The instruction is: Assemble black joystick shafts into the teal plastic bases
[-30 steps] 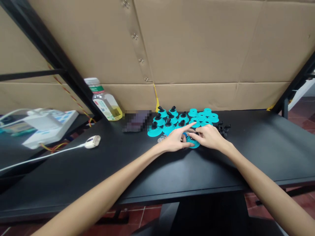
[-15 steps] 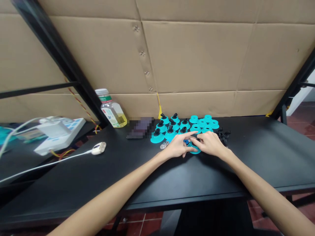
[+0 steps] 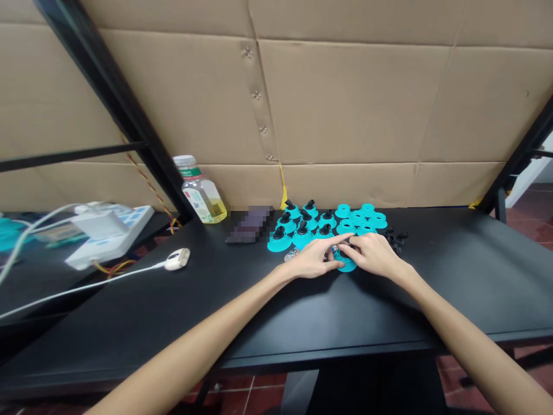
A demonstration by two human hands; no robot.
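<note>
Between my hands, a teal flanged cup (image 3: 346,266) sits on the black table. My left hand (image 3: 316,259) holds its left side between thumb and fingers, the index finger reaching over the top. My right hand (image 3: 375,252) presses closed fingers down on the cup's top and right side; what lies under those fingertips is hidden. Left of and behind my hands stand several teal cups with black fittings (image 3: 302,229) in their tops. Behind my right hand are several teal cups without fittings (image 3: 358,218). A small heap of black fittings (image 3: 396,239) lies right of them.
A clear disc-like pile (image 3: 291,255) lies beside my left wrist. Farther left are a blurred dark flat object (image 3: 250,225), a bottle of yellow liquid (image 3: 201,193), a white cable plug (image 3: 177,259) and a power strip (image 3: 110,239). A cardboard wall (image 3: 354,98) rises behind the table.
The view has shifted slightly, so everything appears a little farther right. Both hands stay at the same teal cup, with only small finger movements.
</note>
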